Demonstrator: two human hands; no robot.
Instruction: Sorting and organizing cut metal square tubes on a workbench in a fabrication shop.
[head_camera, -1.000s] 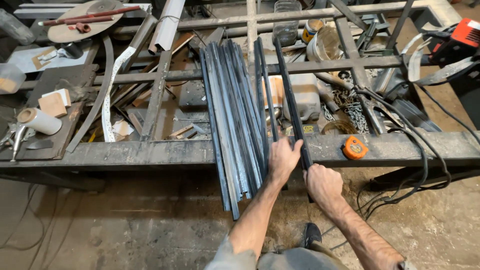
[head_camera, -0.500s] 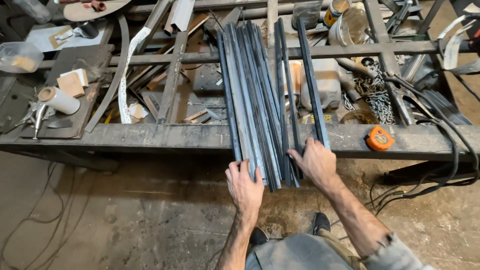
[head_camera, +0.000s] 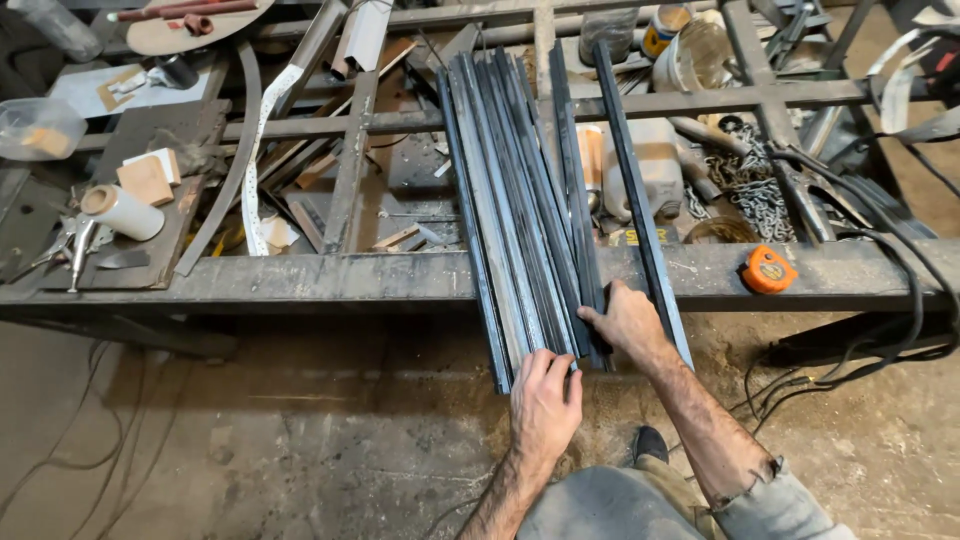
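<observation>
A bundle of several long dark steel bars (head_camera: 515, 210) lies across a metal frame table (head_camera: 300, 278), its near ends sticking out past the front edge. My left hand (head_camera: 545, 402) presses flat against those near ends from below. My right hand (head_camera: 625, 322) grips a bar at the right side of the bundle. One more bar (head_camera: 635, 190) lies slightly apart on the right, just beyond my right hand.
An orange tape measure (head_camera: 768, 270) sits on the front rail to the right. Black cables (head_camera: 900, 280) trail off the right end. A chain (head_camera: 745, 180), plastic jug (head_camera: 650, 160), paint cans (head_camera: 690, 50), scrap strips and a paper roll (head_camera: 120, 210) clutter the table. Dirt floor below.
My left hand has moved from beside the bundle to its near ends. My right hand has slid down the bars. The camera has tilted closer over the table.
</observation>
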